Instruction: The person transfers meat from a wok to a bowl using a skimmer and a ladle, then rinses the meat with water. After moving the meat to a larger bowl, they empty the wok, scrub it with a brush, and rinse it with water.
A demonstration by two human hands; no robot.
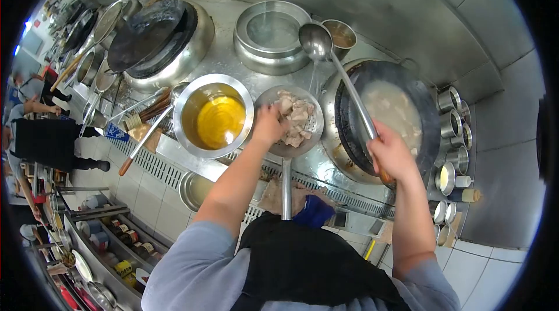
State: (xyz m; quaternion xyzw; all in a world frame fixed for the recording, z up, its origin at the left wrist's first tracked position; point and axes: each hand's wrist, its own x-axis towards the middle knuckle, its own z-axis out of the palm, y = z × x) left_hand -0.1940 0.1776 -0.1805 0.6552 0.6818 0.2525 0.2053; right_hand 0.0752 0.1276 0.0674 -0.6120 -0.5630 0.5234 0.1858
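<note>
My left hand (271, 126) reaches over the left side of a perforated strainer (278, 148), its fingers curled against the pale cooked meat pieces (297, 114) in it. The fingertips are partly hidden among the meat. A long-handled ladle (315, 42) is in my right hand (393, 154), closed around its wooden grip. The ladle's bowl is raised at the back, beside a small metal pot (339, 32). Below my right hand's side sits a dark wok (429, 110) with cloudy liquid and pale pieces. Left of the strainer stands a metal pot (185, 81) with yellow oil.
A round metal basin (244, 18) with water falling into it is at the back. Another wok (145, 34) tilts on the left burner. Metal cups (449, 99) line the right side. A blue cloth (314, 211) lies at the front edge. Co-workers (43, 142) stand far left.
</note>
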